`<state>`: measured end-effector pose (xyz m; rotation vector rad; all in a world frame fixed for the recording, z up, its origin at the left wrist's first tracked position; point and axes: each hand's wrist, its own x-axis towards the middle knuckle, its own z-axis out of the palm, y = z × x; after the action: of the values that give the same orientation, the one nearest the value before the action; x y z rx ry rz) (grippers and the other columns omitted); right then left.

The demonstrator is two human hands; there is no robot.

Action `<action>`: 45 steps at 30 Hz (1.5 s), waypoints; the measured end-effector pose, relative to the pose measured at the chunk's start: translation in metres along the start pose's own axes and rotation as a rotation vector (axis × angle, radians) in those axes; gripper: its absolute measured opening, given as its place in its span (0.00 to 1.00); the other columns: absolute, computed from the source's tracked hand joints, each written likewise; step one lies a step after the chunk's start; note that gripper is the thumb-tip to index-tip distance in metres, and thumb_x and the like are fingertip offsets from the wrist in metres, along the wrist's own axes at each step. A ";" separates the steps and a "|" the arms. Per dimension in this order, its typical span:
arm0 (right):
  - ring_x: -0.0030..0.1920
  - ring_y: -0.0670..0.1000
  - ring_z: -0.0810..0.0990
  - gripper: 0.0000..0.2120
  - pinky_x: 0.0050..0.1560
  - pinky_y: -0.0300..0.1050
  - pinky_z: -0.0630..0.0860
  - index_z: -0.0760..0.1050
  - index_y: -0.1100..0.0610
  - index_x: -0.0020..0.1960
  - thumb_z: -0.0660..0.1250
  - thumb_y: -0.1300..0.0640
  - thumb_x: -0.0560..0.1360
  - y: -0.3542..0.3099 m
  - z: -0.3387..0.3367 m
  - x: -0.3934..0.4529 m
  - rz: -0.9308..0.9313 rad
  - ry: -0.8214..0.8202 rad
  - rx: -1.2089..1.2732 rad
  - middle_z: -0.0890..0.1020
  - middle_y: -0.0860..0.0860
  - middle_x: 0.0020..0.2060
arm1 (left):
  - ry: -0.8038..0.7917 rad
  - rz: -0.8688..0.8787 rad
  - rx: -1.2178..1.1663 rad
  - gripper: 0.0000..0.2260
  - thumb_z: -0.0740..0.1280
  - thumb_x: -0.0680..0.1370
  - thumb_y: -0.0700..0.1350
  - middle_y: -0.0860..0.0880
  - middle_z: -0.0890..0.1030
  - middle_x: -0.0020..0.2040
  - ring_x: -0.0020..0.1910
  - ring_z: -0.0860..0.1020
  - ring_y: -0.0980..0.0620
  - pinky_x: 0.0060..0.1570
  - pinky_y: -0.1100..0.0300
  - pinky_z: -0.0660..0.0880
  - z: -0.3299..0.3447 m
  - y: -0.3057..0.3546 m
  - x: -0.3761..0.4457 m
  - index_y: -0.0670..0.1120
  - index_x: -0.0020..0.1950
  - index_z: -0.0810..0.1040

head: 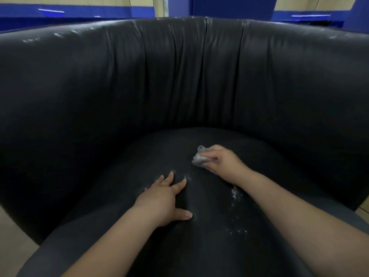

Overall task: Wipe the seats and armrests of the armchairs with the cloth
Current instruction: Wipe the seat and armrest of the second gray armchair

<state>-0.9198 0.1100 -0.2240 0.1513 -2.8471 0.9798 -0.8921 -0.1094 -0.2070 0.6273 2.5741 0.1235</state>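
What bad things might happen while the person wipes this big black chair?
The cloth is bunched small in the right hand, so it may miss parts of the seat. White specks sit on the seat near the right forearm, and the arm might smear them. The left hand presses flat on the seat, so it may leave prints on the leather.

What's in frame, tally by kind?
Armchair: 1
Cloth: 1
Hands: 2, left hand flat on the seat, right hand gripping the cloth
Total: 4
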 end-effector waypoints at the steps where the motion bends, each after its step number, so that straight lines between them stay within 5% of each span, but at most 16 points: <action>1: 0.58 0.55 0.75 0.13 0.51 0.25 0.65 0.79 0.59 0.60 0.68 0.62 0.75 0.002 -0.003 0.000 0.009 0.043 0.064 0.75 0.56 0.54 | 0.005 -0.002 -0.001 0.42 0.67 0.72 0.65 0.53 0.38 0.79 0.78 0.41 0.49 0.75 0.44 0.51 0.000 0.000 0.000 0.63 0.78 0.44; 3: 0.59 0.55 0.74 0.17 0.55 0.24 0.64 0.77 0.60 0.63 0.68 0.66 0.75 0.013 -0.011 -0.004 0.040 0.181 0.117 0.73 0.51 0.52 | 0.016 -0.003 0.000 0.42 0.67 0.72 0.65 0.53 0.39 0.79 0.78 0.41 0.49 0.75 0.43 0.52 0.000 -0.001 0.000 0.63 0.77 0.44; 7: 0.61 0.53 0.71 0.27 0.66 0.46 0.68 0.72 0.47 0.67 0.63 0.69 0.74 0.027 -0.020 -0.017 0.023 0.135 -0.072 0.73 0.46 0.55 | 0.017 0.001 -0.002 0.43 0.67 0.72 0.66 0.53 0.39 0.79 0.78 0.41 0.49 0.75 0.43 0.52 0.002 -0.001 0.001 0.63 0.78 0.44; 11: 0.60 0.50 0.72 0.37 0.65 0.47 0.70 0.61 0.34 0.70 0.62 0.67 0.71 0.036 -0.046 -0.023 0.189 0.187 -0.071 0.73 0.47 0.60 | 0.019 0.001 0.003 0.43 0.67 0.72 0.66 0.53 0.39 0.79 0.78 0.41 0.48 0.75 0.43 0.52 0.003 -0.002 0.001 0.62 0.78 0.44; 14: 0.62 0.54 0.72 0.28 0.64 0.51 0.70 0.69 0.40 0.66 0.66 0.60 0.70 0.052 -0.060 -0.033 0.234 0.135 -0.184 0.75 0.47 0.60 | 0.022 0.001 0.007 0.43 0.67 0.72 0.66 0.52 0.39 0.79 0.78 0.41 0.48 0.75 0.43 0.52 0.003 -0.001 0.002 0.62 0.78 0.44; 16: 0.59 0.52 0.72 0.20 0.61 0.53 0.71 0.72 0.39 0.58 0.70 0.45 0.67 0.056 -0.057 -0.038 0.221 0.113 -0.208 0.75 0.44 0.55 | 0.024 0.000 0.004 0.43 0.67 0.72 0.66 0.52 0.40 0.79 0.78 0.41 0.48 0.75 0.43 0.52 0.003 -0.001 0.002 0.62 0.78 0.44; 18: 0.54 0.50 0.74 0.19 0.56 0.52 0.73 0.74 0.40 0.48 0.67 0.32 0.62 0.057 -0.051 -0.037 0.252 0.180 -0.165 0.75 0.42 0.49 | 0.022 0.000 0.003 0.43 0.67 0.72 0.66 0.53 0.39 0.79 0.78 0.41 0.48 0.75 0.43 0.52 0.003 -0.001 0.001 0.62 0.78 0.44; 22: 0.45 0.48 0.76 0.15 0.46 0.49 0.74 0.74 0.45 0.36 0.67 0.33 0.65 0.057 -0.047 -0.026 0.254 0.285 -0.087 0.76 0.43 0.40 | 0.013 0.002 0.021 0.43 0.67 0.72 0.66 0.52 0.39 0.79 0.78 0.42 0.48 0.75 0.43 0.51 0.001 -0.001 0.000 0.62 0.78 0.43; 28: 0.49 0.50 0.75 0.10 0.47 0.41 0.68 0.78 0.48 0.53 0.70 0.48 0.73 0.076 -0.062 -0.043 0.285 0.336 -0.119 0.74 0.48 0.47 | 0.008 0.003 0.031 0.43 0.66 0.72 0.66 0.51 0.39 0.79 0.78 0.42 0.47 0.75 0.43 0.52 0.000 -0.001 0.000 0.62 0.78 0.43; 34: 0.46 0.41 0.73 0.13 0.46 0.22 0.64 0.82 0.50 0.55 0.74 0.52 0.71 0.053 -0.044 -0.051 0.076 0.207 -0.029 0.73 0.45 0.45 | 0.016 0.009 0.039 0.43 0.66 0.72 0.67 0.51 0.40 0.80 0.78 0.42 0.47 0.75 0.43 0.52 0.002 -0.002 0.002 0.62 0.78 0.43; 39: 0.46 0.42 0.75 0.10 0.45 0.28 0.65 0.82 0.49 0.53 0.71 0.50 0.73 0.067 -0.054 -0.067 0.262 0.379 -0.038 0.72 0.44 0.44 | 0.008 0.006 0.033 0.43 0.66 0.72 0.67 0.51 0.40 0.80 0.78 0.42 0.47 0.75 0.43 0.52 0.003 -0.004 0.003 0.62 0.77 0.43; 42: 0.46 0.36 0.74 0.09 0.44 0.22 0.65 0.82 0.47 0.52 0.72 0.50 0.72 0.058 -0.043 -0.076 0.166 0.308 0.003 0.74 0.43 0.43 | 0.007 0.000 0.034 0.43 0.67 0.72 0.66 0.51 0.40 0.80 0.78 0.42 0.47 0.75 0.44 0.52 0.003 -0.003 0.004 0.62 0.77 0.44; 45: 0.43 0.38 0.74 0.10 0.43 0.21 0.64 0.82 0.51 0.53 0.72 0.51 0.72 0.060 -0.060 -0.083 0.245 0.448 -0.043 0.74 0.45 0.45 | 0.013 -0.006 0.034 0.43 0.66 0.72 0.67 0.52 0.40 0.79 0.78 0.42 0.48 0.75 0.44 0.52 0.002 -0.002 0.004 0.63 0.77 0.43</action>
<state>-0.8403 0.1987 -0.2257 -0.3818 -2.5024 0.8592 -0.8950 -0.1097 -0.2105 0.6330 2.5949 0.0825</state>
